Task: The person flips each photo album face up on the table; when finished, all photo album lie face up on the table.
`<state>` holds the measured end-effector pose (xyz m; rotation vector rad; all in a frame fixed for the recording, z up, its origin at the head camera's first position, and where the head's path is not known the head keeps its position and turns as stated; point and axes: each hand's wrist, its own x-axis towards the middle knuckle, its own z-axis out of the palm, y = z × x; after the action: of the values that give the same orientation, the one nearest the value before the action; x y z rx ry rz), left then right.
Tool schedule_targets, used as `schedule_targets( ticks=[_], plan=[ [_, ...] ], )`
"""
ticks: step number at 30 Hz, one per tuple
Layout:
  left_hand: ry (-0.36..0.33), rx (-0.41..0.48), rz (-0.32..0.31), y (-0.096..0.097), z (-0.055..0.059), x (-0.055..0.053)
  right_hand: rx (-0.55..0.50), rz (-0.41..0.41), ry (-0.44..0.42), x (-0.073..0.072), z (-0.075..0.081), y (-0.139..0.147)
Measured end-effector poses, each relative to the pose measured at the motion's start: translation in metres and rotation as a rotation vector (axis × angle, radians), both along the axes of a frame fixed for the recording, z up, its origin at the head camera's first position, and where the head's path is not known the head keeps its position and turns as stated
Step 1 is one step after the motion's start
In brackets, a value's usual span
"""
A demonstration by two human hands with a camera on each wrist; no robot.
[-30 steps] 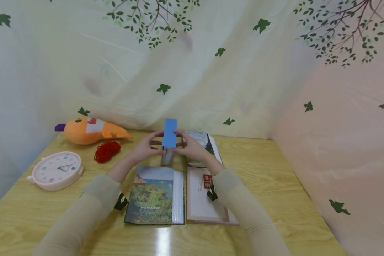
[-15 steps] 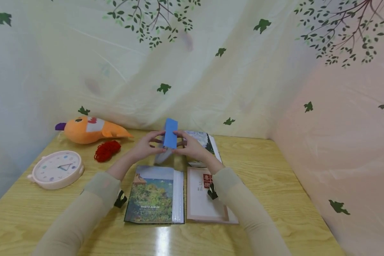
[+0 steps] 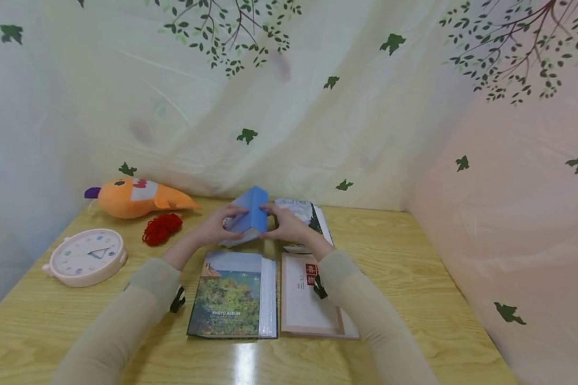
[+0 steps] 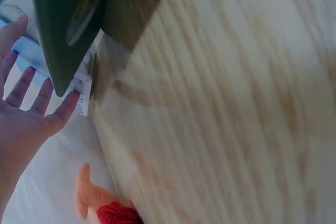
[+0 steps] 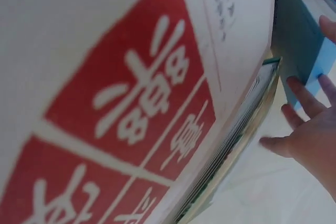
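Both hands hold a thick blue album above the back of the table, its spine to the right and its body slanting down to the left. My left hand is on the cover side; in the left wrist view its fingers spread across the blue cover near a barcode label. My right hand is at the spine, with its fingers spread along it in the right wrist view. Nearer lie a landscape-covered photo album and a pale pink album with red character squares.
Behind the pink album lies another album, partly under the right forearm. To the left are a pink-rimmed clock, a red yarn bundle and an orange plush toy. A leaf-printed curtain hangs behind the table.
The blue album has tipped from upright to a leftward slant, so its cover now shows beside the spine. Both hands have stayed on it, lowering slightly.
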<state>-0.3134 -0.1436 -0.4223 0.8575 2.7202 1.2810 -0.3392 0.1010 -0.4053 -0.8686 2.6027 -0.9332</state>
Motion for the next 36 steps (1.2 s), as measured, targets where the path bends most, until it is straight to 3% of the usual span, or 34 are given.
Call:
schedule_targets(
  ticks=[10,19,28,36],
  plan=[
    [0.103,-0.133,0.001,-0.003,-0.007,-0.005,0.159,-0.014,-0.010,-0.001,-0.007,-0.010],
    [0.047,-0.166,-0.015,-0.011,-0.014,-0.005,0.340,0.011,0.032,0.002,-0.006,-0.012],
    [0.061,-0.198,-0.013,-0.022,-0.021,-0.008,0.340,0.042,0.054,0.003,-0.008,-0.010],
    [0.003,-0.241,-0.031,-0.019,-0.010,-0.004,0.220,0.038,0.041,0.011,0.006,0.004]
  ],
)
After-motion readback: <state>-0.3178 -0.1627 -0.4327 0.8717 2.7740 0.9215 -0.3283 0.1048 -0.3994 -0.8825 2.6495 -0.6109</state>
